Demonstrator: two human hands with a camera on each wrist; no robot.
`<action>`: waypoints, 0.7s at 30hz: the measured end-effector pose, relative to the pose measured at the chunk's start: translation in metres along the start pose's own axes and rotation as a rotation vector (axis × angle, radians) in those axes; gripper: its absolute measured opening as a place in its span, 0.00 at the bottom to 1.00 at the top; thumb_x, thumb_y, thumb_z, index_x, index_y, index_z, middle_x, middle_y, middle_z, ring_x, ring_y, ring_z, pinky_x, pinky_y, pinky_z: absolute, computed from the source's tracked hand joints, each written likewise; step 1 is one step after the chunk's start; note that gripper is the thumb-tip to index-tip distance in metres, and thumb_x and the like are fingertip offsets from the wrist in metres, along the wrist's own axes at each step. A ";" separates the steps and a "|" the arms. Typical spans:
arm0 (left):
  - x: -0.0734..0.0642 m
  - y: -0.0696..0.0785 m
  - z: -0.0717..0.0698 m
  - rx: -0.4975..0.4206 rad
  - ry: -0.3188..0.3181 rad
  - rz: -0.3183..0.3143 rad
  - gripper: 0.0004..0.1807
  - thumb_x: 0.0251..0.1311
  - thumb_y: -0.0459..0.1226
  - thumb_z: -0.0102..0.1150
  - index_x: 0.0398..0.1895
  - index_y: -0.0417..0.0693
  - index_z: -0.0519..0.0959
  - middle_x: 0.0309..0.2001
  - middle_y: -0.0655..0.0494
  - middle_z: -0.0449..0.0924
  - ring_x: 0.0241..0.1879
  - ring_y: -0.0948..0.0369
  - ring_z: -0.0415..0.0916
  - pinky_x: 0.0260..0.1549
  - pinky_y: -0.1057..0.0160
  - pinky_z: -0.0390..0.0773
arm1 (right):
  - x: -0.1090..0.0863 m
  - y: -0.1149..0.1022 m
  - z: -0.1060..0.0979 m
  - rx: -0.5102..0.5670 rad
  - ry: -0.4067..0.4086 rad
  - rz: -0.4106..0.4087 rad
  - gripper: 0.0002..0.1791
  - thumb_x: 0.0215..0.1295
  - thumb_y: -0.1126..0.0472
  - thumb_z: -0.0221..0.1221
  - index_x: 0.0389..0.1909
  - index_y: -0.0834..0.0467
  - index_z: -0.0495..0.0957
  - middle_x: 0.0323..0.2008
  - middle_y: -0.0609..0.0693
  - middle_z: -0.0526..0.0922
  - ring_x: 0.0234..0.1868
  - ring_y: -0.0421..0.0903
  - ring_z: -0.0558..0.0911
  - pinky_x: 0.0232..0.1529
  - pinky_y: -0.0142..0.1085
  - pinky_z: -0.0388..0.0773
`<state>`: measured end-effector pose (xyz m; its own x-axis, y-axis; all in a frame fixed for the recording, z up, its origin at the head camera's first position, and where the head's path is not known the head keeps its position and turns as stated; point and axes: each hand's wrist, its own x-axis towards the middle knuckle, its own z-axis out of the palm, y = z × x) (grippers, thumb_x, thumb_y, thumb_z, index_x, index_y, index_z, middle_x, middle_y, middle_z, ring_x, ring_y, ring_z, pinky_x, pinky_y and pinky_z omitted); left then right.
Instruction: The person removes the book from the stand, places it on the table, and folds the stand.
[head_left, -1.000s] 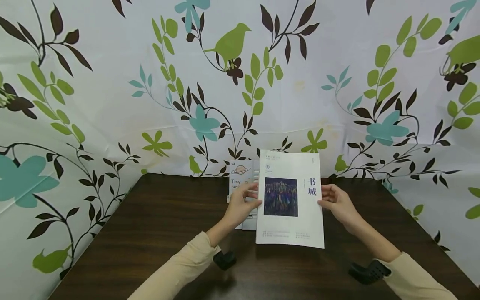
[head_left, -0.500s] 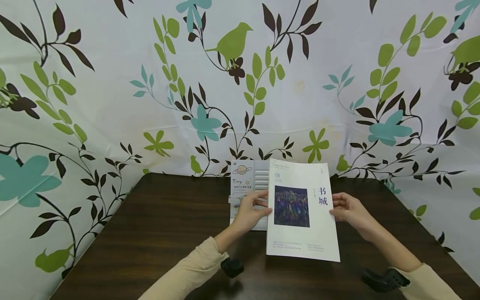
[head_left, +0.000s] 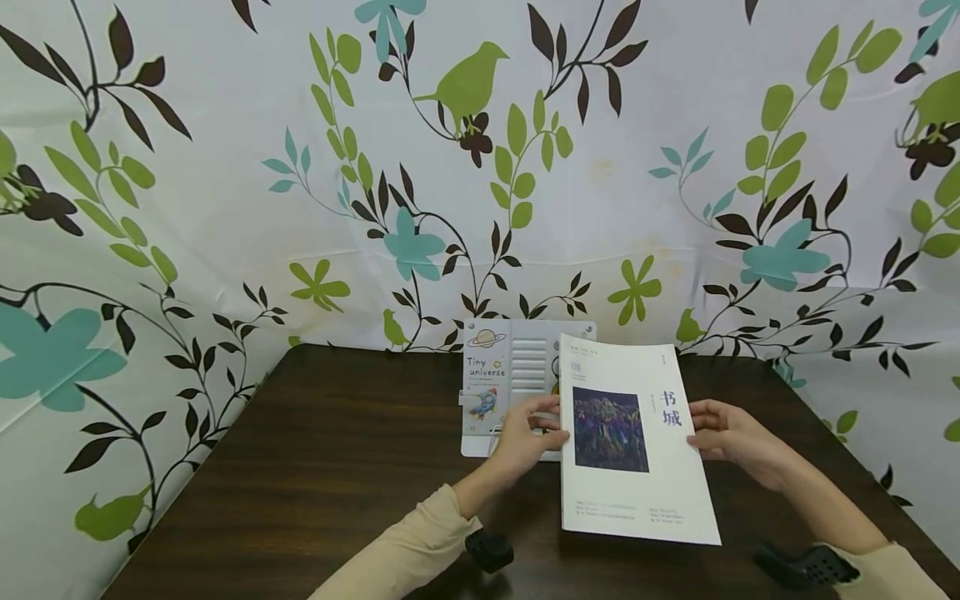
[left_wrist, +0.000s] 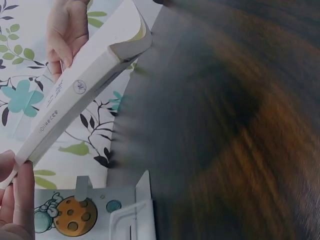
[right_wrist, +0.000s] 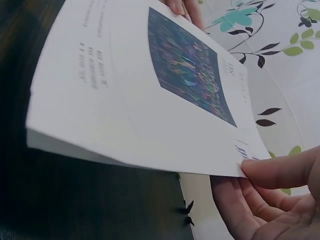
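Note:
A white paperback book point(head_left: 615, 500) with a dark painting on its cover is held up between both hands, tilted back above the table. My left hand point(head_left: 525, 440) pinches its spine side, thumb in front and fingers behind. The opposite edge is pinched by my right hand point(head_left: 738, 437); in the right wrist view the thumb point(right_wrist: 280, 172) lies on the cover and the fingers are underneath. Behind the book stands a white book stand point(head_left: 487, 375) printed with "Tiny universe" and a rocket, its right part covered by the book. The left wrist view shows the book's spine point(left_wrist: 65, 107).
Dark brown wooden table point(head_left: 330, 467) spreads under the arms and out to both sides. A white cloth point(head_left: 225, 208) printed with leaves, flowers and birds hangs along the table's back and sides. Black wrist cameras point(head_left: 489, 550) sit below both forearms.
Both hands have carried the book right and down toward the person, tipping it further back. More of the book stand now shows behind it.

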<state>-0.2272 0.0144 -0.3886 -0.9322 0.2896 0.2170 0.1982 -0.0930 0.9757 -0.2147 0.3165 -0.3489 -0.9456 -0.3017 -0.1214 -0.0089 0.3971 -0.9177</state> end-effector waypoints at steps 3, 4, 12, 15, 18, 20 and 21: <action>0.001 -0.008 0.004 -0.022 0.017 -0.025 0.26 0.46 0.19 0.59 0.53 0.32 0.71 0.43 0.44 0.74 0.38 0.52 0.77 0.30 0.64 0.79 | -0.002 0.003 -0.003 0.004 -0.023 0.013 0.32 0.60 0.67 0.55 0.58 0.77 0.51 0.44 0.61 0.74 0.39 0.49 0.79 0.40 0.39 0.77; 0.000 -0.010 0.006 -0.027 0.022 -0.030 0.26 0.46 0.19 0.59 0.53 0.32 0.71 0.43 0.45 0.74 0.38 0.53 0.77 0.30 0.64 0.79 | -0.003 0.004 -0.004 0.004 -0.027 0.020 0.33 0.60 0.66 0.55 0.59 0.77 0.50 0.45 0.61 0.74 0.39 0.49 0.79 0.40 0.39 0.77; -0.002 -0.014 0.019 -0.104 0.016 -0.040 0.25 0.46 0.19 0.58 0.53 0.31 0.71 0.42 0.46 0.74 0.37 0.55 0.77 0.30 0.62 0.80 | -0.010 0.011 -0.012 -0.034 0.008 0.055 0.36 0.60 0.65 0.56 0.61 0.77 0.49 0.45 0.60 0.74 0.40 0.49 0.79 0.39 0.39 0.77; -0.003 -0.014 0.024 -0.125 0.009 -0.053 0.25 0.47 0.19 0.58 0.53 0.32 0.71 0.42 0.47 0.73 0.36 0.57 0.76 0.30 0.61 0.80 | -0.012 0.014 -0.015 -0.031 0.004 0.062 0.36 0.60 0.64 0.56 0.61 0.77 0.48 0.44 0.59 0.74 0.39 0.48 0.79 0.39 0.39 0.77; -0.004 -0.016 0.029 -0.146 0.008 -0.073 0.26 0.46 0.18 0.57 0.53 0.32 0.71 0.42 0.47 0.73 0.35 0.59 0.76 0.30 0.60 0.80 | -0.015 0.018 -0.017 -0.022 0.002 0.077 0.37 0.60 0.64 0.56 0.61 0.78 0.48 0.44 0.58 0.75 0.39 0.48 0.79 0.39 0.39 0.78; -0.005 -0.018 0.033 -0.153 0.000 -0.089 0.26 0.47 0.19 0.57 0.53 0.32 0.70 0.42 0.47 0.73 0.35 0.60 0.76 0.31 0.61 0.80 | -0.017 0.020 -0.020 -0.018 -0.007 0.078 0.37 0.60 0.64 0.56 0.60 0.78 0.47 0.44 0.58 0.75 0.39 0.48 0.79 0.39 0.39 0.78; -0.005 -0.019 0.034 -0.159 -0.001 -0.096 0.26 0.47 0.18 0.57 0.53 0.32 0.70 0.42 0.47 0.73 0.35 0.60 0.76 0.31 0.61 0.80 | -0.018 0.022 -0.021 -0.016 -0.012 0.082 0.37 0.60 0.64 0.56 0.60 0.79 0.47 0.44 0.58 0.75 0.39 0.49 0.79 0.39 0.40 0.78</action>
<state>-0.2157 0.0472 -0.4073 -0.9441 0.3055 0.1236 0.0583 -0.2142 0.9750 -0.2048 0.3488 -0.3587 -0.9395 -0.2777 -0.2005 0.0633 0.4345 -0.8985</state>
